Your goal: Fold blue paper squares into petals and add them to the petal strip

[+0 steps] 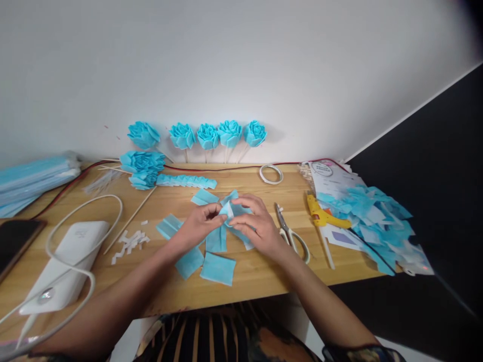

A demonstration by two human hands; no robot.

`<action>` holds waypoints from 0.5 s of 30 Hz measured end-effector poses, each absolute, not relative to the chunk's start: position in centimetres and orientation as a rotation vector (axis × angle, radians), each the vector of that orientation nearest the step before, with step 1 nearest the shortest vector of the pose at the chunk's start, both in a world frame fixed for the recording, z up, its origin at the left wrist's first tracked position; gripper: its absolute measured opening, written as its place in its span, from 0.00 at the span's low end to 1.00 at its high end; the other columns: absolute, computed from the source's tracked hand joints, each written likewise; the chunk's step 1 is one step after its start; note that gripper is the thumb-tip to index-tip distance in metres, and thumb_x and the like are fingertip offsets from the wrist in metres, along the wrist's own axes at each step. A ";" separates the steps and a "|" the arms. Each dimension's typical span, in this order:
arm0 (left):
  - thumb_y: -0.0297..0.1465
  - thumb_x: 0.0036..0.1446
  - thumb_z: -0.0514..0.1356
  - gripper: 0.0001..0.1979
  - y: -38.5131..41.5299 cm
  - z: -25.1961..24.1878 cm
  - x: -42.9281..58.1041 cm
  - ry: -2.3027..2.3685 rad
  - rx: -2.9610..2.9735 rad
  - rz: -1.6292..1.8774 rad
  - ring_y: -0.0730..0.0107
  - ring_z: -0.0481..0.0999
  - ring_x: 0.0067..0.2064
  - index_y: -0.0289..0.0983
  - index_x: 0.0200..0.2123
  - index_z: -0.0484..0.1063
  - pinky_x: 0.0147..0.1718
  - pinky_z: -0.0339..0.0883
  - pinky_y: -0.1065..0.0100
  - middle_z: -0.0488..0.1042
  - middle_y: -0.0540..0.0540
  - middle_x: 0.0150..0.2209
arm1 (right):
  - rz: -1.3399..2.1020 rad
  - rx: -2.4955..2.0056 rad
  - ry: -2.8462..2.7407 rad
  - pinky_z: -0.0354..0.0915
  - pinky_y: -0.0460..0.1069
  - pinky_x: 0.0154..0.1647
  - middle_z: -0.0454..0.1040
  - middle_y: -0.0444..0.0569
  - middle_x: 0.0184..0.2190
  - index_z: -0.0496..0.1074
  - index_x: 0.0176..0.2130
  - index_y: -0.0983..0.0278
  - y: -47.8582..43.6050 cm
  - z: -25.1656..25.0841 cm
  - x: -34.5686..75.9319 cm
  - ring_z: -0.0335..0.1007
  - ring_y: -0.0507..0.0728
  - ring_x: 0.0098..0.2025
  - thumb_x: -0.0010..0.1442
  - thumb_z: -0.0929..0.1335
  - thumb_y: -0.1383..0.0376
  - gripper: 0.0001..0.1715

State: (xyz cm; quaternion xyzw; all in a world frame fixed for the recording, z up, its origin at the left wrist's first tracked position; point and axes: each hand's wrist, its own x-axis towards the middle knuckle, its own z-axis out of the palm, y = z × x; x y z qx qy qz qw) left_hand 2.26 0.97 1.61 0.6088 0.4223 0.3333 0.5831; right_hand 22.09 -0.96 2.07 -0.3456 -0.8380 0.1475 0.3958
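Note:
Between my two hands is a small blue and white piece of fabric (pixel 227 208), held above the middle of the table. My left hand (pixel 202 221) pinches its left side with thumb and forefinger. From the right, my right hand (pixel 258 226) closes its fingers on the same piece. Under and around the hands lie several flat blue fabric rectangles (pixel 218 269), some overlapping. A row of folded blue petals (pixel 186 181) lies farther back. The fold of the held piece is partly hidden by my fingers.
Blue fabric flowers on sticks (pixel 208 136) lean along the wall. To the right are scissors (pixel 289 234), a tape roll (pixel 270 174), a yellow glue gun (pixel 324 213) and a blue scrap heap (pixel 373 221). At left are a white power bank (pixel 71 266), its cable and a phone (pixel 17 241).

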 end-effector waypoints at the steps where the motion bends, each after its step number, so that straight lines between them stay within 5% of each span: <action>1: 0.40 0.53 0.59 0.14 1.0 1.5 2.3 0.995 1.451 0.788 0.74 0.62 0.28 0.35 0.27 0.66 0.28 0.58 0.71 0.64 0.52 0.25 | 0.409 -0.903 -2.090 0.63 0.60 0.56 0.69 0.50 0.52 0.76 0.38 0.57 -1.0 2.0 22.0 0.62 0.60 0.58 0.63 0.67 0.66 0.07; 8: 0.39 0.54 0.57 0.13 0.9 1.8 2.3 1.030 1.572 0.806 0.73 0.62 0.29 0.36 0.26 0.66 0.28 0.58 0.72 0.62 0.52 0.24 | 0.622 -1.016 -1.921 0.64 0.56 0.53 0.74 0.51 0.47 0.72 0.35 0.60 -1.3 1.6 21.1 0.69 0.58 0.52 0.61 0.68 0.66 0.02; 15: 0.40 0.54 0.58 0.13 0.9 2.2 2.3 1.039 1.580 0.808 0.72 0.62 0.29 0.36 0.25 0.66 0.27 0.57 0.71 0.63 0.52 0.24 | 0.802 -1.157 -1.773 0.67 0.49 0.39 0.77 0.45 0.31 0.71 0.33 0.61 -1.6 1.6 20.5 0.73 0.54 0.35 0.59 0.68 0.65 0.02</action>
